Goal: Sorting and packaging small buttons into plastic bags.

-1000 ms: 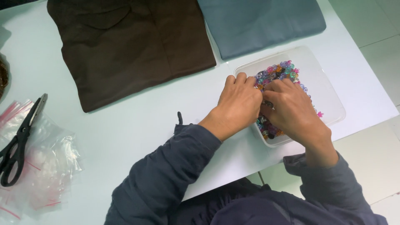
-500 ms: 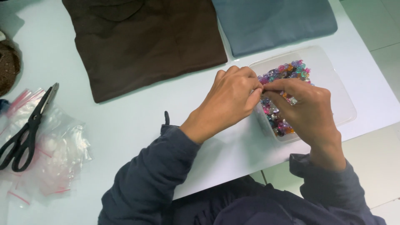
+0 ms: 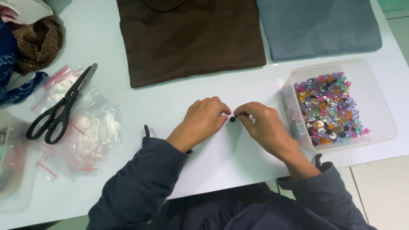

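My left hand [image 3: 203, 120] and my right hand [image 3: 263, 125] meet over the white table [image 3: 238, 162], fingertips pinched together on a small dark button [image 3: 232, 119] between them. Both hands touch the button. To the right stands a clear plastic box [image 3: 375, 102] holding several coloured buttons [image 3: 328, 108]. My right hand is just left of that box.
A folded brown cloth [image 3: 187, 38] and a folded grey-blue cloth [image 3: 319, 25] lie at the far side. Black scissors [image 3: 61, 106] rest on small clear zip bags [image 3: 91, 127] at the left. Patterned fabric [image 3: 34, 38] sits at the top left corner.
Both hands have left the button box and moved left onto the open table, now pinching one small dark button between them.
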